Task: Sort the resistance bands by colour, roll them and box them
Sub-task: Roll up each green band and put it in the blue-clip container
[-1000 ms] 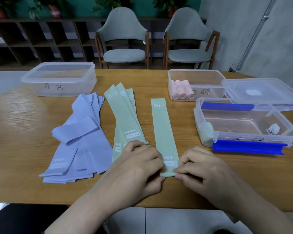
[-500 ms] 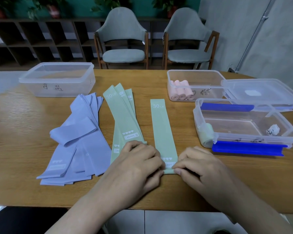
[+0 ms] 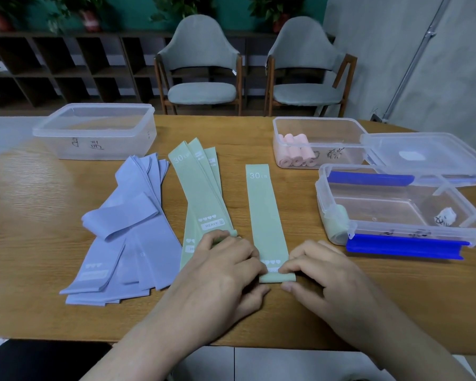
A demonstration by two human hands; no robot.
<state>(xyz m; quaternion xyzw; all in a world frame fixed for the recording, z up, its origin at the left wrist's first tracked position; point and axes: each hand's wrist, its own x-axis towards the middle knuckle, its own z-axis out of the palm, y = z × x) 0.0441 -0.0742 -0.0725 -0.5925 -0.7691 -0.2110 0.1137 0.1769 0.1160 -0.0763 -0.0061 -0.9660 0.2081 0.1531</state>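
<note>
The near end of a flat pale-green resistance band point(image 3: 265, 215) on the wooden table point(image 3: 39, 215) was pinched into a first fold by the left hand point(image 3: 220, 273) and right hand point(image 3: 327, 273), while pink rolls point(image 3: 296, 154) were boxed, one green roll point(image 3: 337, 224) was boxed, and the green pile point(image 3: 201, 193) and lilac pile point(image 3: 129, 224) remained unrolled.

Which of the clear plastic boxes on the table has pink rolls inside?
The far right box: three pink rolls lie in its left end. The left box shows none, the near box a green roll.

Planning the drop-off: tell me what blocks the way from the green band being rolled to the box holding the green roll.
Nothing visible: bare table lies between the green band and the open, lidless box.
</note>
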